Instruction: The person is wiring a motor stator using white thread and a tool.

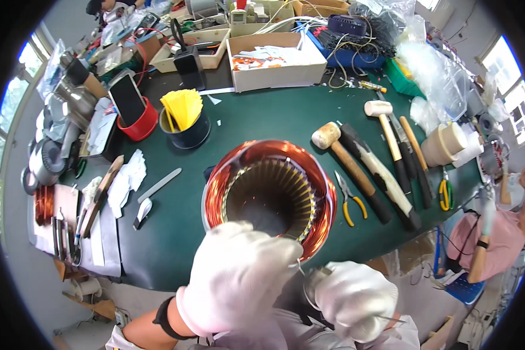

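A stator [328,204] with a thick ring of copper windings stands on the green table, its slotted bore facing up. My left hand [233,277], in a white glove, is closed at the stator's near rim and partly covers it. From its fingertips a thin pale cord [300,267] runs down toward my other hand. My right hand [356,297], also gloved in white, is curled in front of the stator, apart from it. A loop of the thin cord passes into its fingers, and a slim end sticks out on its right side. Motion blurs both hands slightly.
Right of the stator lie pliers [349,201] with yellow handles, mallets [326,135] and scissors [446,192]. A dark cup [186,135] of yellow strips and a red holder [140,125] with a phone stand behind left. A cardboard box [280,79] sits at the back. Another person [487,245] is at right.
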`<action>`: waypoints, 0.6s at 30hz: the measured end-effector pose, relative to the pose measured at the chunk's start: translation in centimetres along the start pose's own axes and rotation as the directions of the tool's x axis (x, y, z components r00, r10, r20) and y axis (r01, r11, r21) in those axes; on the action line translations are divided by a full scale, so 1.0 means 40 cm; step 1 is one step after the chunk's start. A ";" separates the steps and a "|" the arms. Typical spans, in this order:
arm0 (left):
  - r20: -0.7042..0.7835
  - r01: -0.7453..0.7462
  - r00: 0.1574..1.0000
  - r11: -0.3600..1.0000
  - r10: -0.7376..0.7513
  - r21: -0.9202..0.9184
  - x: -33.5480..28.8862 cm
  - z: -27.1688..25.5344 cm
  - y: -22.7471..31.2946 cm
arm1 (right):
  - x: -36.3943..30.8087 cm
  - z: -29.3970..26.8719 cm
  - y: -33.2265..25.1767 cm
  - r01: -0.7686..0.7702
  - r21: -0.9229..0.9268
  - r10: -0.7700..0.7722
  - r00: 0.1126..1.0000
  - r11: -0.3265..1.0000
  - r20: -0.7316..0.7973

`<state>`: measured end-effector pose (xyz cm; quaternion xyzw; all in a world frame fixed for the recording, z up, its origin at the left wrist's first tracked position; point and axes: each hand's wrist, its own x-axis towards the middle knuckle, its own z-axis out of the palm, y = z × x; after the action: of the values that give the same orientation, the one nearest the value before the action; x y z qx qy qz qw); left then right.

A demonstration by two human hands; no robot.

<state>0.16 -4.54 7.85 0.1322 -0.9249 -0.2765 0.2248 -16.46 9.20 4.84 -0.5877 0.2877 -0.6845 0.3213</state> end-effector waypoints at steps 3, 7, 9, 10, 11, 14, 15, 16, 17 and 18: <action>-0.098 -0.019 0.995 0.999 0.022 0.032 -0.017 0.010 0.013 | -0.077 0.014 0.020 -0.031 -0.083 0.028 0.999 0.996 -0.038; -0.129 -0.027 0.991 0.998 0.033 0.052 -0.036 0.018 -0.011 | -0.057 0.060 -0.045 -0.213 0.223 0.273 0.918 0.951 -0.288; -0.112 -0.021 0.993 1.000 0.023 0.013 -0.053 0.014 -0.019 | 0.012 0.089 -0.091 -0.235 -0.164 0.178 0.936 0.958 -0.303; -0.117 -0.021 0.993 0.999 0.025 0.032 -0.065 0.006 -0.016 | -0.002 0.085 -0.094 -0.268 0.090 0.281 0.939 0.959 -0.200; -0.126 -0.041 0.991 0.998 0.045 0.040 -0.057 0.005 -0.014 | -0.027 0.073 -0.074 -0.174 -0.086 0.154 0.967 0.981 -0.202; -0.147 -0.151 0.977 0.988 0.155 0.039 -0.048 0.016 -0.004 | -0.088 0.061 -0.051 -0.252 -0.079 0.221 0.935 0.965 -0.278; -0.138 -0.158 0.977 0.986 0.164 0.053 -0.058 0.015 -0.002 | -0.083 0.053 -0.043 -0.238 -0.158 0.209 0.961 0.958 -0.181; -0.137 -0.127 0.981 0.990 0.135 0.062 -0.063 0.007 -0.005 | -0.079 0.058 -0.034 -0.251 -0.154 0.223 0.958 0.956 -0.181; -0.134 -0.105 0.985 0.993 0.112 0.061 -0.059 0.012 -0.005 | -0.084 0.055 -0.028 -0.269 -0.158 0.238 0.953 0.950 -0.190; -0.135 -0.104 0.984 0.992 0.113 0.070 -0.052 0.018 -0.001 | -0.090 0.052 -0.017 -0.259 -0.157 0.231 0.956 0.953 -0.179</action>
<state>1.63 -3.49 6.57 0.1075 -0.9211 -0.2246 0.2992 -14.09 12.39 3.45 -0.5176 0.4436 -0.6550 0.3260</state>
